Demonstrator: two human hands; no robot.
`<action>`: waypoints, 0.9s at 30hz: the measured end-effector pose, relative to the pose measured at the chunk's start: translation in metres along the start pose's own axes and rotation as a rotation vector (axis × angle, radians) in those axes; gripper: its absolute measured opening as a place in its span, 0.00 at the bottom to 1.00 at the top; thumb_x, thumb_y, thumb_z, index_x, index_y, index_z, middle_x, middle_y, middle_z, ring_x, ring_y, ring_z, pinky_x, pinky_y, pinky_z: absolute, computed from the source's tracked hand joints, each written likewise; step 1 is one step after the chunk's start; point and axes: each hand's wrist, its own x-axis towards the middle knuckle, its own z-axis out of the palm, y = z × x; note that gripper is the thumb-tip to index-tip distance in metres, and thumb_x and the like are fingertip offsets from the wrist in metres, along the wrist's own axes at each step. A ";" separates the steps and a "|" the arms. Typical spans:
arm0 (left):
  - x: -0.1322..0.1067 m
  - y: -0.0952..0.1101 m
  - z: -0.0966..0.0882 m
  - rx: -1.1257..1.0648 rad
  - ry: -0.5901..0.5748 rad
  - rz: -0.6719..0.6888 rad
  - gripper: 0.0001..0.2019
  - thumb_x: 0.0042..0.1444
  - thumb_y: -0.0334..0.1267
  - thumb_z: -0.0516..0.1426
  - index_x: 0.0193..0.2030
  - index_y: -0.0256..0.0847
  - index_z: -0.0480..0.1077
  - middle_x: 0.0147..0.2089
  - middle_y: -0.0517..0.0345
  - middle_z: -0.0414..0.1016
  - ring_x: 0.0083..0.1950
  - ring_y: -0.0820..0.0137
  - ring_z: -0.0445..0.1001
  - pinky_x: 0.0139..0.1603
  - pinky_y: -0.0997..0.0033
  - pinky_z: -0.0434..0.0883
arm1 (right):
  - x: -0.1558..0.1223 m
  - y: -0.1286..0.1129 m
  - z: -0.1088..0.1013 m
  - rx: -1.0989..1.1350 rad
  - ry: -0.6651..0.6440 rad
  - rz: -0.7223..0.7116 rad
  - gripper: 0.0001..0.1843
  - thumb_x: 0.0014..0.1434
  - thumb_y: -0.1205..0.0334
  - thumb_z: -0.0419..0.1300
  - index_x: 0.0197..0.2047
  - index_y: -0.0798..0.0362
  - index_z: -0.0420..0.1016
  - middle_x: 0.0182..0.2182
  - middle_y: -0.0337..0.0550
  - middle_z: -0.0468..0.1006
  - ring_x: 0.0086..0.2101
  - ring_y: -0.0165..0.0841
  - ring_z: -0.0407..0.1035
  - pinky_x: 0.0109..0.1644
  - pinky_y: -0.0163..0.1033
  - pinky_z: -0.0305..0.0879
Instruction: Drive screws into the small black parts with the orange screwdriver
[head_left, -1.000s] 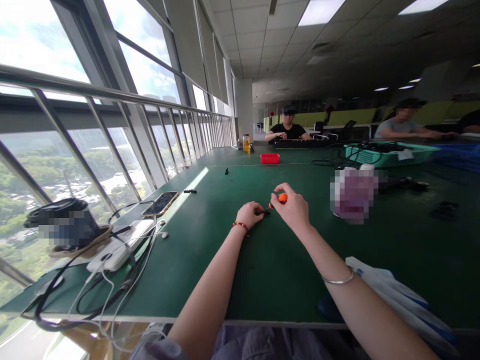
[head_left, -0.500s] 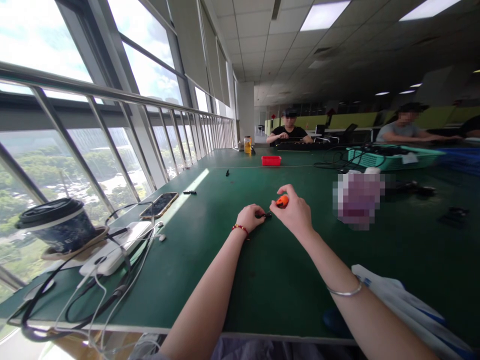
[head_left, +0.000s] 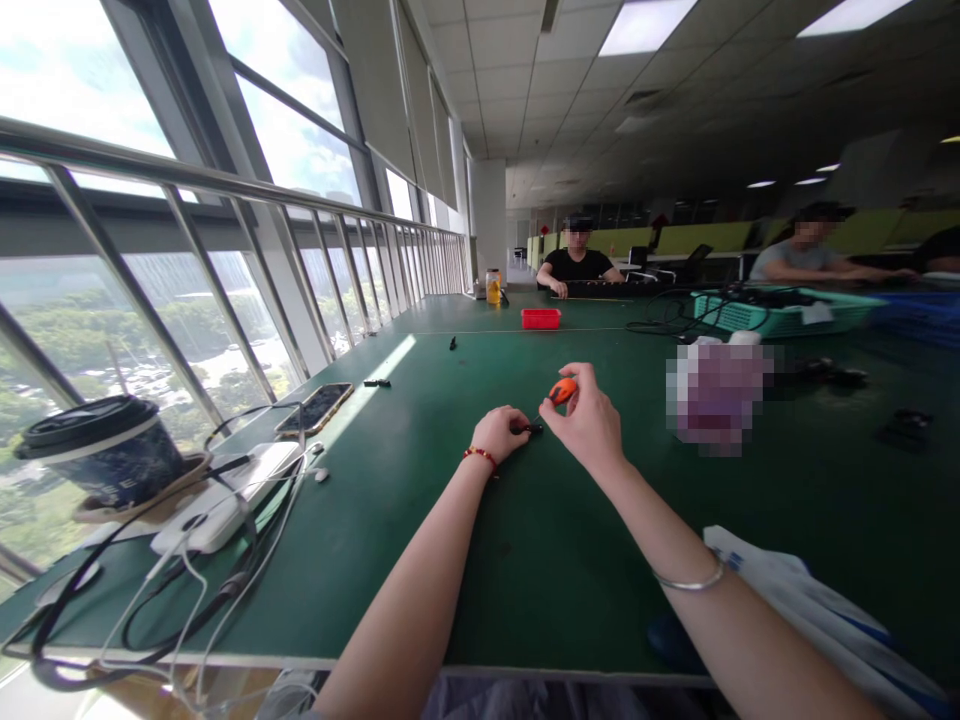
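My right hand (head_left: pixel 589 420) is closed around a small orange-handled screwdriver (head_left: pixel 562 389), its tip pointing down and left. My left hand (head_left: pixel 499 433) rests on the green table (head_left: pixel 540 520) with fingers curled on a small black part (head_left: pixel 531 429) that sits right at the screwdriver's tip. A red bead bracelet is on my left wrist and a silver bangle on my right forearm.
At the left edge lie a phone (head_left: pixel 315 407), a white power bank (head_left: pixel 225 495) with tangled cables and a lidded cup (head_left: pixel 101 450). Small black parts (head_left: pixel 379 382) lie farther out. A red tray (head_left: pixel 541 318), teal basket (head_left: pixel 772 312) and two seated people are beyond. White cloth (head_left: pixel 817 610) lies near right.
The orange handle has turned and risen slightly in my right fingers. My left hand stays in place on the black part. The view shifted a little.
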 end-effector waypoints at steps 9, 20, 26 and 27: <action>0.000 0.000 0.000 -0.003 0.000 -0.005 0.06 0.46 0.35 0.59 0.31 0.39 0.75 0.34 0.58 0.74 0.35 0.71 0.72 0.39 0.73 0.70 | -0.004 -0.003 0.004 -0.114 -0.070 -0.033 0.14 0.57 0.51 0.50 0.39 0.50 0.68 0.18 0.36 0.68 0.22 0.32 0.65 0.23 0.33 0.50; 0.000 -0.001 0.000 -0.029 -0.006 -0.020 0.07 0.46 0.34 0.59 0.33 0.40 0.75 0.36 0.58 0.75 0.37 0.70 0.73 0.41 0.73 0.71 | 0.006 0.013 -0.011 -0.019 0.080 0.066 0.13 0.55 0.54 0.51 0.23 0.51 0.66 0.18 0.39 0.70 0.21 0.31 0.64 0.23 0.33 0.54; 0.001 -0.001 0.001 -0.041 -0.015 -0.025 0.07 0.46 0.34 0.59 0.34 0.40 0.75 0.36 0.58 0.75 0.38 0.70 0.73 0.41 0.72 0.71 | 0.007 0.013 -0.010 -0.031 0.077 0.100 0.12 0.54 0.55 0.51 0.23 0.51 0.66 0.19 0.39 0.71 0.23 0.32 0.65 0.24 0.34 0.55; 0.001 -0.002 0.002 -0.042 -0.014 -0.024 0.07 0.46 0.34 0.59 0.34 0.40 0.75 0.36 0.58 0.75 0.38 0.70 0.73 0.41 0.72 0.71 | 0.007 0.013 -0.009 -0.027 0.073 0.100 0.12 0.54 0.55 0.51 0.24 0.51 0.66 0.19 0.39 0.71 0.23 0.32 0.65 0.24 0.34 0.54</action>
